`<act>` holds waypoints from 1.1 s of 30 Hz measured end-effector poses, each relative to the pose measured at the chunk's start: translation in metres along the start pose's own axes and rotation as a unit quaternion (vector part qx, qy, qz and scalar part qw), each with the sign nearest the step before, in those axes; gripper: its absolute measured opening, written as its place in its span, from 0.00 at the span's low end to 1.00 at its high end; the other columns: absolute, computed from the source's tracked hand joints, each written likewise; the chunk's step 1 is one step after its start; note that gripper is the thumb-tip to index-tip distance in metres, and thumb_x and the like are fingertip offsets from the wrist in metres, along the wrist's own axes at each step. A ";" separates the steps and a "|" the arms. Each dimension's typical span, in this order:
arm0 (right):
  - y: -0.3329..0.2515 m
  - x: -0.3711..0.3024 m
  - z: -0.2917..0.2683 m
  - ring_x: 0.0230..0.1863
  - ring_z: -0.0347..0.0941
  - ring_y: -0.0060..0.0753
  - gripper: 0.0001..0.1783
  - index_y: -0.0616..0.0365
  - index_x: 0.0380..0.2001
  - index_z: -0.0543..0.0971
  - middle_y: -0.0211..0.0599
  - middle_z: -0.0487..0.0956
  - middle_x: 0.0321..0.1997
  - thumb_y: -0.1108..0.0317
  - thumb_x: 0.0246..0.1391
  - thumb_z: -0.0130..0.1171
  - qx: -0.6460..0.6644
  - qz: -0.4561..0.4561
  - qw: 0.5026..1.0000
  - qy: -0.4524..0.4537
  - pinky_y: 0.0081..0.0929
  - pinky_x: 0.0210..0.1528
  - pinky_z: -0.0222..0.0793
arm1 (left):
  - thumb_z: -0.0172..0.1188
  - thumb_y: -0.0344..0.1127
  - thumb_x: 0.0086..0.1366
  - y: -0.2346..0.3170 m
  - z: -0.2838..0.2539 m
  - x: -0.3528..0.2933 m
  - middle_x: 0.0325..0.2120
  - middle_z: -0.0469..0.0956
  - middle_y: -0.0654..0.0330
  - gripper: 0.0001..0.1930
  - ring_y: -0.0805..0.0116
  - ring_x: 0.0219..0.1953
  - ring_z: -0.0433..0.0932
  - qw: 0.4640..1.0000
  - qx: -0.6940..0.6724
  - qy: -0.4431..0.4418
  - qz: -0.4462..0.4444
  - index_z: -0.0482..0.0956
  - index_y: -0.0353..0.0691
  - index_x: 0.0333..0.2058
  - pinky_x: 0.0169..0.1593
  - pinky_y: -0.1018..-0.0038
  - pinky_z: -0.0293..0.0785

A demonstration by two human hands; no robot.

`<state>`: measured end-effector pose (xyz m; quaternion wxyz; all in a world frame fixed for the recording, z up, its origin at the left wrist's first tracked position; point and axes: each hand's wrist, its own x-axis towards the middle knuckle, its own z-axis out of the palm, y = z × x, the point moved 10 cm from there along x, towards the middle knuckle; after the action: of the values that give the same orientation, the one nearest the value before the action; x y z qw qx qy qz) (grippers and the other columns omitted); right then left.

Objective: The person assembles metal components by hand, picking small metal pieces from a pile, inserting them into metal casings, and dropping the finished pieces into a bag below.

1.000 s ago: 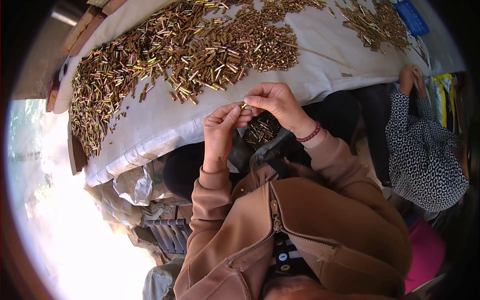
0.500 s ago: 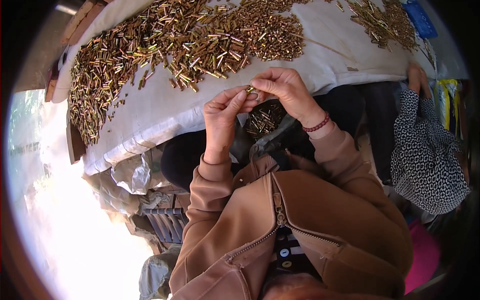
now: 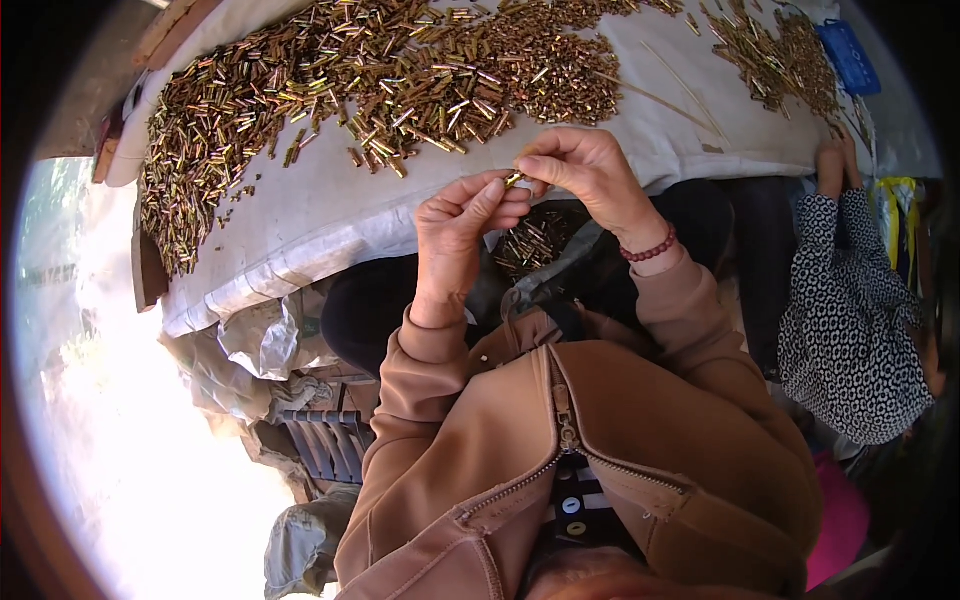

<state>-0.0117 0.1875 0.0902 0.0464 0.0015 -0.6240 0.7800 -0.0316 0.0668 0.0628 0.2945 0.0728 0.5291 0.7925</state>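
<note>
Just beyond the near edge of the cloth-covered table, my left hand and my right hand meet at the fingertips. Both are closed in a pinch on one small gold-coloured metal cylinder, whose ends are partly hidden by fingers. A red bead bracelet circles my right wrist. Beneath the hands, at lap level, lies a heap of similar metal pieces. Ahead of them on the table spreads a big pile of gold-coloured metal cylinders, with shorter metal pieces at its right end.
A thin stick rests on the pale cloth. At the far right are another pile of metal pieces and a blue object. A co-worker's hand and patterned sleeve reach the table there. Crumpled plastic hangs at left.
My hands stay pinched together on the metal cylinder, which now shows at a different tilt. They sit slightly further right in the picture. The co-worker's hands have shifted a little.
</note>
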 end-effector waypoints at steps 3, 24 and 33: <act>-0.001 0.001 0.001 0.24 0.69 0.16 0.05 0.63 0.26 0.77 0.28 0.73 0.22 0.71 0.49 0.57 0.007 0.007 1.000 -0.005 0.14 0.28 0.66 | 0.53 0.30 0.60 -0.003 -0.001 0.000 0.29 0.78 0.52 0.11 0.71 0.29 0.78 1.000 -0.023 0.000 -0.018 0.75 0.29 0.38 0.33 0.81 0.75; 0.054 -0.004 -0.043 0.25 0.69 0.15 0.13 0.62 0.32 0.78 0.25 0.74 0.24 0.62 0.48 0.59 -0.002 0.073 0.995 0.070 0.14 0.28 0.67 | 0.53 0.29 0.60 -0.040 -0.014 0.004 0.29 0.78 0.53 0.10 0.72 0.29 0.78 0.997 0.016 -0.029 -0.067 0.75 0.30 0.38 0.34 0.81 0.74; 0.038 -0.004 -0.119 0.29 0.73 0.35 0.07 0.56 0.29 0.77 0.35 0.75 0.29 0.69 0.43 0.58 -0.561 -0.018 0.789 0.251 0.28 0.32 0.68 | 0.54 0.29 0.59 -0.008 -0.022 0.014 0.31 0.78 0.53 0.10 0.71 0.32 0.78 0.999 0.005 0.040 0.008 0.75 0.32 0.39 0.36 0.81 0.73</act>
<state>-0.0044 0.2946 0.0263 0.2084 -0.2091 -0.9180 0.2647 -0.0499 0.0588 0.0434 0.2663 0.0467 0.5434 0.7947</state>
